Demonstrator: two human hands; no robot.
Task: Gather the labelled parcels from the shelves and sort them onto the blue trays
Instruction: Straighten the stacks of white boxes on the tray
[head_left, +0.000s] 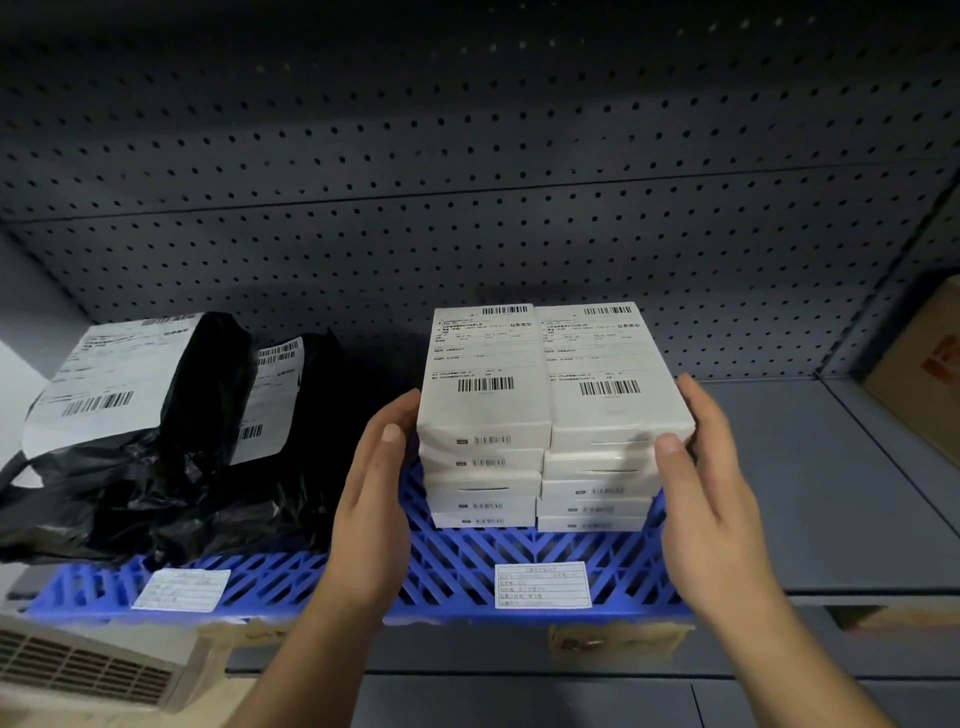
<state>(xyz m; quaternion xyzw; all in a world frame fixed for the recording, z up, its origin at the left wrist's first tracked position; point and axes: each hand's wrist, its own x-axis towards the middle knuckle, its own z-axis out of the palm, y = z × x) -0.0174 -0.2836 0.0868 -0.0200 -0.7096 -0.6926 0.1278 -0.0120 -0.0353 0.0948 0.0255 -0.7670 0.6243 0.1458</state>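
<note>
Two side-by-side stacks of flat white boxes with barcode labels (556, 410) stand on a blue lattice tray (452, 566) on a grey shelf. My left hand (374, 499) presses against the left side of the left stack, thumb near the top box. My right hand (711, 467) presses the right side of the right stack, thumb on the top box's corner. Both hands clamp the stacks between them. On the tray's left part lie two black plastic parcels with white labels (140, 431).
A grey pegboard wall (467, 182) backs the shelf. Paper labels are stuck on the tray's front (543, 584). A cardboard box (919, 364) sits at the far right. A white vented unit (88, 670) is at the lower left. Bare grey shelf (810, 478) lies right of the tray.
</note>
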